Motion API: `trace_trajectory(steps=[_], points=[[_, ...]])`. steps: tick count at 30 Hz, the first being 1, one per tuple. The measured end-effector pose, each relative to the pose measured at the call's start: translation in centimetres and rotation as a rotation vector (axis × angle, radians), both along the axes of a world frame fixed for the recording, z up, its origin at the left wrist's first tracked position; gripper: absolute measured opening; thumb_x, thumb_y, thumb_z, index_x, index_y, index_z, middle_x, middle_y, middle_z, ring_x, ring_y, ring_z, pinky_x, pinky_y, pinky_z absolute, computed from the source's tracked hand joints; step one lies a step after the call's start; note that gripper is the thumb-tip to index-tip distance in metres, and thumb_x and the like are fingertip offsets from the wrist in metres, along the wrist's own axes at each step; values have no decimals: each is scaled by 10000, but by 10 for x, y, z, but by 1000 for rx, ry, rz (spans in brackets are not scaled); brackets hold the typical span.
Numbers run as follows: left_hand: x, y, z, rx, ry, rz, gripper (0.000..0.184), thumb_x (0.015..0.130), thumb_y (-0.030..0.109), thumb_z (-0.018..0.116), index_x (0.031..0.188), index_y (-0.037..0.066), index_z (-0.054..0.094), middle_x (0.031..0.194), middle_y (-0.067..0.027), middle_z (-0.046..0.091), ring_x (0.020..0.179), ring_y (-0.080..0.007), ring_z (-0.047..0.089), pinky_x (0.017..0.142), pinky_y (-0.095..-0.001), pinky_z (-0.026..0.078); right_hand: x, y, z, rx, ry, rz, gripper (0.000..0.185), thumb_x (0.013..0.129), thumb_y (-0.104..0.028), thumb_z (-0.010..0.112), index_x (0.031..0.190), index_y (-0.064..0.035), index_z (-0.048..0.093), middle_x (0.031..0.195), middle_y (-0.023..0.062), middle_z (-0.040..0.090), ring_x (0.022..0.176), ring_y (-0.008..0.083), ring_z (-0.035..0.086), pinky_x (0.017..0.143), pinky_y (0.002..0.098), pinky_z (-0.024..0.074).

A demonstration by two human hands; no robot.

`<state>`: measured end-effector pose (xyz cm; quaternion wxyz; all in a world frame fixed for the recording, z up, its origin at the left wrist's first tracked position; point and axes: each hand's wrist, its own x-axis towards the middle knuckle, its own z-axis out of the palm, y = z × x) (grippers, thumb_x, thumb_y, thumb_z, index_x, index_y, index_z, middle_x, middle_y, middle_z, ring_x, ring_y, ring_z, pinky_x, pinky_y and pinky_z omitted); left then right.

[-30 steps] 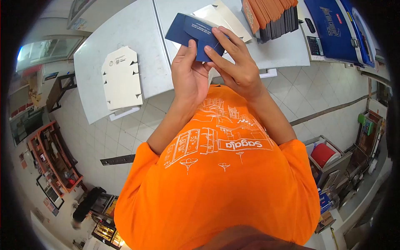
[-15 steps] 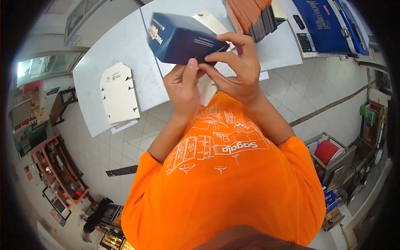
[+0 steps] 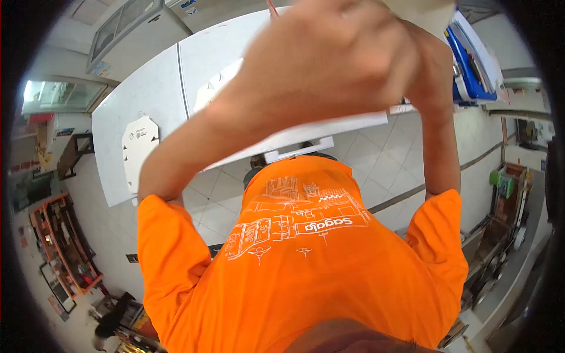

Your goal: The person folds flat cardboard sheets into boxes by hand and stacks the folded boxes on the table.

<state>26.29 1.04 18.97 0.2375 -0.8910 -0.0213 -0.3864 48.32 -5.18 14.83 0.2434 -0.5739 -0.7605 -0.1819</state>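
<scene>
Both of my hands are raised close to the camera at the top of the view. My left hand is large and blurred, its fingers smeared by motion. Behind it and to the right, my right hand is partly covered, with its fingers hidden. Whether either hand holds anything cannot be made out, and the dark blue box is out of sight. Below my left forearm, one flat white box blank with dark notches lies on the table's left part. Another white blank lies farther right, partly hidden by that arm.
The pale table curves across the front, with a seam down it. A blue case with papers or pens stands at the right. Tiled floor lies between the table and my orange shirt. A dark-framed cart is at far right.
My hands have risen from over the table toward the camera and moved right, blurring. The blue box held in them is no longer visible. The view has shifted slightly, and my arms cover the orange stack.
</scene>
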Motion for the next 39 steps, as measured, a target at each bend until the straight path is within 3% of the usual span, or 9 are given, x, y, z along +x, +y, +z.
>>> trace_trajectory(steps=[3, 6, 8, 12, 16, 23, 32, 35, 39], points=[[33, -28, -69, -519, -117, -202, 225, 899, 224, 771, 1068, 85, 718, 965, -22, 731, 853, -224, 727, 717, -322, 585, 52, 25, -27, 31, 93, 11, 312, 899, -198, 816, 1184, -102, 733, 958, 118, 776, 842, 369, 742, 712, 421, 584], [83, -48, -157, -755, 142, 311, 462, 910, 327, 784, 1248, 31, 675, 1198, -111, 707, 1157, -257, 672, 969, -385, 545, 93, 33, -45, -102, 122, 254, 253, 892, -171, 827, 1116, -86, 745, 910, 148, 760, 797, 377, 732, 689, 418, 572], [106, -42, -200, -593, 44, 658, 562, 898, 369, 791, 1303, 5, 649, 1289, -144, 666, 1259, -260, 612, 1041, -408, 499, 89, 48, -55, -204, 192, 556, 219, 898, -170, 826, 1078, -88, 733, 837, 139, 738, 732, 362, 713, 647, 412, 551], [130, -12, -246, -992, 221, 853, 331, 916, 274, 750, 1166, 59, 719, 1183, -134, 720, 1079, -288, 698, 868, -453, 543, 66, 83, -75, -496, 234, 827, 232, 926, -244, 801, 1077, -92, 712, 787, 144, 707, 723, 368, 692, 645, 436, 523], [121, -6, -268, -807, 39, 825, 219, 903, 153, 689, 1102, 74, 732, 1103, -105, 720, 988, -283, 702, 814, -452, 536, 51, 125, -101, -622, 86, 797, 315, 949, -351, 763, 1115, -88, 712, 789, 177, 705, 769, 409, 693, 709, 490, 527], [110, -21, -263, -524, -48, 761, 204, 893, 114, 650, 1081, 76, 719, 898, -82, 634, 870, -239, 627, 765, -376, 483, 40, 143, -106, -603, -200, 773, 317, 932, -335, 766, 1105, -79, 691, 787, 171, 726, 753, 397, 719, 697, 491, 559], [83, -22, -263, -512, -86, 635, 156, 917, 137, 672, 1044, 58, 716, 1000, -91, 647, 960, -264, 616, 895, -390, 516, 8, 134, -97, -711, -218, 722, 338, 939, -300, 749, 1170, -60, 691, 822, 174, 752, 757, 384, 744, 690, 496, 576], [74, -24, -266, -585, -56, 586, 405, 879, 64, 635, 1276, 42, 710, 1054, -111, 636, 1033, -298, 620, 888, -409, 536, 9, 134, -111, -690, -263, 707, 306, 915, -238, 743, 1157, -59, 687, 820, 168, 753, 747, 374, 750, 674, 491, 584], [71, -24, -271, -625, -48, 603, 413, 867, 52, 646, 1277, 50, 702, 1063, -108, 628, 1007, -292, 601, 884, -397, 549, 10, 133, -117, -606, -346, 731, 287, 867, -149, 722, 1133, -50, 677, 802, 164, 749, 742, 366, 759, 652, 477, 599]])
